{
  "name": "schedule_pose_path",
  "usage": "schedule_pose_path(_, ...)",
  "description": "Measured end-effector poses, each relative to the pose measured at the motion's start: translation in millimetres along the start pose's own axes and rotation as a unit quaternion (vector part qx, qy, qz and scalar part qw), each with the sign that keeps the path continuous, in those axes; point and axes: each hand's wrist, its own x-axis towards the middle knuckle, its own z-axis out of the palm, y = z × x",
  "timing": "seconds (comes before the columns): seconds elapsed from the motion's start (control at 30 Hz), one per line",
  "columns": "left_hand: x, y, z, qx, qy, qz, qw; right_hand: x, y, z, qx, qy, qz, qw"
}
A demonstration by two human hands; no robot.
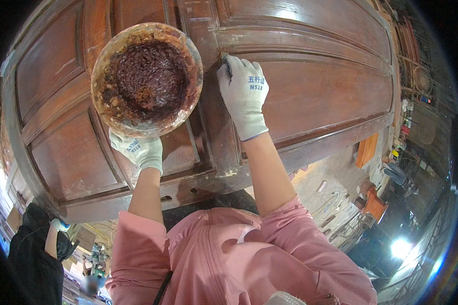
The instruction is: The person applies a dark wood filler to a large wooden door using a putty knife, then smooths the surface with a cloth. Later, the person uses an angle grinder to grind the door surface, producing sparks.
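Observation:
A round, crusted bowl [97, 76] hangs over the wooden door, with thick dark reddish-brown paste [150, 73] inside it. My left hand [142, 151], in a pale knit work glove, grips it from below at its near side; most of the fingers are hidden under it. My right hand [243, 91], gloved alike, has its fingers curled and pressed down at the corner of a recessed panel [320, 101]. Dark smears mark the glove near the thumb. Whatever the curled fingers hold, if anything, is too hidden to name. The brown panelled door [203, 30] lies flat before me.
Moulded ridges frame the door's panels, and pale scuffs show on its near edge. At the lower left stands another person [33, 254] in black with a gloved hand. Orange-brown wooden pieces [374, 203] and cables lie on the floor to the right. A bright lamp [400, 248] shines at lower right.

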Motion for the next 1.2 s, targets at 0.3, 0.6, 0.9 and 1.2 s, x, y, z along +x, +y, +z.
schedule_pose_path(0.3,0.5,1.4,1.4,0.010,0.002,-0.002,1.000,-7.8,14.3,-2.9,0.430,0.040,0.244,0.868)
schedule_pose_path(0.6,1.2,-2.8,0.7,-0.012,0.013,0.013,1.000,17.6,35.1,-5.6,0.373,-0.062,0.255,0.890)
schedule_pose_path(0.9,-0.1,-4.2,2.7,-0.014,-0.003,0.016,1.000,63.9,53.6,0.7,0.028,-0.144,0.026,0.989)
schedule_pose_path(1.2,1.2,-2.0,-0.9,-0.003,-0.008,0.012,1.000,96.4,9.7,-14.0,-0.056,-0.226,0.054,0.971)
